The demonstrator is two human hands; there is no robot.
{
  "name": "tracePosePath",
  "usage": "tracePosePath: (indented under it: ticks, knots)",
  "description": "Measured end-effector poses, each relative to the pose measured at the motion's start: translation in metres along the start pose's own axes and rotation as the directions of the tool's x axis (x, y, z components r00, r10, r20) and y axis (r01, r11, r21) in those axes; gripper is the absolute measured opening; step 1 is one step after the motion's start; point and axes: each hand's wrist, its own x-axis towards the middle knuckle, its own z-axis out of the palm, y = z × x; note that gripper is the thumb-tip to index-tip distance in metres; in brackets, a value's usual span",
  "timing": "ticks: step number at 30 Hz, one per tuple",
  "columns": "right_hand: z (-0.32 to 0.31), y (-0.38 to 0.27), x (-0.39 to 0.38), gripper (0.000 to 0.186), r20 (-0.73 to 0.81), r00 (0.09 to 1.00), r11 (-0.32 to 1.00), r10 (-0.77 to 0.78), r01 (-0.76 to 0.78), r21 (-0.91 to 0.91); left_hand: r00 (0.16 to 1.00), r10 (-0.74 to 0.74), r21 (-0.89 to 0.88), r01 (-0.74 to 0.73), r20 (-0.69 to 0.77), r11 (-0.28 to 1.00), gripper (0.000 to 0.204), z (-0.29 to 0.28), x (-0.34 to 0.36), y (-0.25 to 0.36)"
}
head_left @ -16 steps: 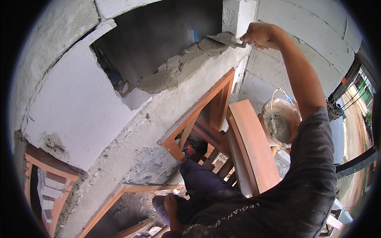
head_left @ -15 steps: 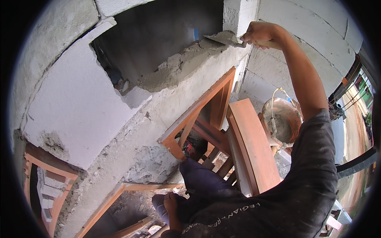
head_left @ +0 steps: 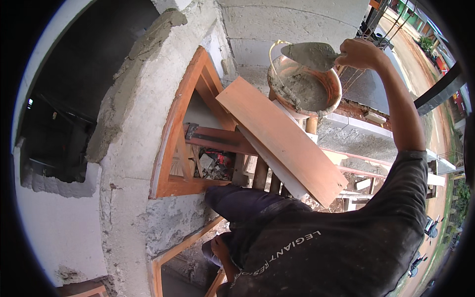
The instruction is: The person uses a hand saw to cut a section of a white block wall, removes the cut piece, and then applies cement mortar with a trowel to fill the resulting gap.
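My right hand (head_left: 360, 53) is closed around the handle of a trowel (head_left: 310, 56), whose grey, mortar-smeared blade is held over the rim of a bucket. The orange-brown bucket (head_left: 338, 94) has a yellow rope handle and holds wet grey mortar (head_left: 308, 90). Low in the view, my left hand (head_left: 219, 247) rests against my leg; its fingers are too small and hidden to make out. Rough grey mortar (head_left: 129, 69) lies along the top of the wall (head_left: 148, 89) at the left, beside a dark opening.
A reddish-brown board (head_left: 282, 141) slants between me and the bucket. Orange wooden frames (head_left: 170, 133) are set below the wall's top. White blocks (head_left: 59, 222) stand at the left, and a road (head_left: 413, 44) runs along the far right.
My right hand has taken the trowel from the mortar on the wall top across to the bucket. The view has swung to the right. My left hand stays by my leg.
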Motion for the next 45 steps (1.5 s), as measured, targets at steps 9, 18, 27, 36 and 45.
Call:
tracePosePath:
  ticks: [9, 18, 27, 36, 45]
  knots:
    - [0.128, 0.0, 0.042, 0.034, 0.528, 0.845, 0.987, -0.081, 0.142, -0.076, 0.996, 0.067, 0.051, -0.07, 0.064, 0.996, 0.034, 0.009, 0.008, 0.016]
    - [0.172, 0.015, 0.036, 0.032, 0.6, 0.78, 0.91, -0.178, -0.101, 0.402, 0.985, 0.045, 0.112, -0.065, 0.167, 0.992, 0.036, 0.008, 0.016, 0.028]
    - [0.141, 0.026, 0.031, 0.036, 0.089, 0.984, 0.988, -0.152, 0.148, 0.053, 0.985, 0.144, 0.084, -0.153, 0.099, 0.985, 0.036, 0.017, 0.014, 0.025]
    - [0.147, 0.004, 0.048, 0.036, 0.436, 0.894, 0.995, -0.101, 0.095, 0.037, 0.985, 0.127, 0.068, -0.135, 0.116, 0.988, 0.035, 0.023, 0.019, 0.009]
    - [0.143, 0.015, 0.052, 0.033, 0.311, 0.95, 0.994, -0.017, 0.051, -0.1, 0.991, 0.097, 0.027, -0.1, 0.097, 0.995, 0.033, 0.016, 0.012, 0.017]
